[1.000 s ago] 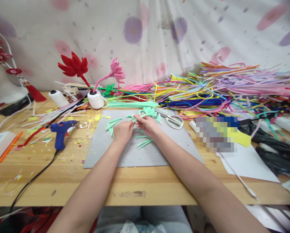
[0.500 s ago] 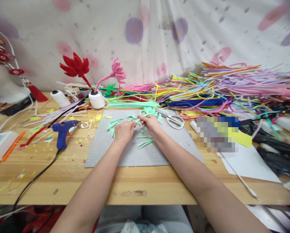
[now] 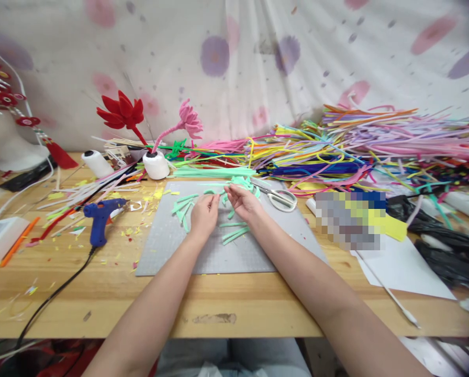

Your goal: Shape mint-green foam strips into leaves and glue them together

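Over the grey cutting mat my two hands are close together, a small gap between them. My left hand is closed, with a bent mint-green pipe cleaner showing at its fingertips. My right hand is pinched near its thumb and index finger, where a thin mint-green strip shows; its fingers partly hide what they hold. Cut mint-green pieces lie left of my left hand, and more short pieces lie below my right. Behind it sits a mint-green curled bunch, beside scissors.
A blue glue gun with a black cord lies at left. Red and pink fuzzy flowers stand in a white spool. Piled colourful pipe cleaners line the back right. White paper and a white cable lie at right.
My hands have drawn slightly apart, and the fingers of my right hand have opened out a little. The view has shifted slightly; the things on the table stay put.
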Action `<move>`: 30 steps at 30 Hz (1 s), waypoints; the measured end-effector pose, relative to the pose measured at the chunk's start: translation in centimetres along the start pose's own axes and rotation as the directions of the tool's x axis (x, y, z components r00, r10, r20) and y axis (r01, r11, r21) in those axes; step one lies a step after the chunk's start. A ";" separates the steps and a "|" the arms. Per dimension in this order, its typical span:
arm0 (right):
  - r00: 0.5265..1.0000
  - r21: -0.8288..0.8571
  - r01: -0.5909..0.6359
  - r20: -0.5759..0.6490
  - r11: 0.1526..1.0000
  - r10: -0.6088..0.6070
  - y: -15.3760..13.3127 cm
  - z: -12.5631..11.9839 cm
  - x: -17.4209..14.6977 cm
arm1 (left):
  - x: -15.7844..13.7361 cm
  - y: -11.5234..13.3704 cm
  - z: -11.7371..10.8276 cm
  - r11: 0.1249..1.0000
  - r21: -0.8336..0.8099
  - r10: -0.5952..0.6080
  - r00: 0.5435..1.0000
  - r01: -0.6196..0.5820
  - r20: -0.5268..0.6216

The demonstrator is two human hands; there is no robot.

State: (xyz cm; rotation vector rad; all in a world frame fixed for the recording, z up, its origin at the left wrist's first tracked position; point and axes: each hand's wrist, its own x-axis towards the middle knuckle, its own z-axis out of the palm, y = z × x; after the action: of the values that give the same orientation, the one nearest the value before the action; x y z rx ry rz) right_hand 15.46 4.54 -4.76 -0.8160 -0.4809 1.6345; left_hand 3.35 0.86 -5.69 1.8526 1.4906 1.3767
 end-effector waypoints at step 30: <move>0.981 -0.357 0.016 0.188 0.934 0.055 0.3 0.1 -0.6 | 1.0 0.2 -2.1 0.265 -0.563 -0.470 0.615 0.783 0.634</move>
State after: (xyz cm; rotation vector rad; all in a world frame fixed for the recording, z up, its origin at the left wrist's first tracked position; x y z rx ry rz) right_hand 15.28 3.95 -4.76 -0.9310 -0.9332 1.6781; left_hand 1.57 1.10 -4.18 0.6474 0.9286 0.9402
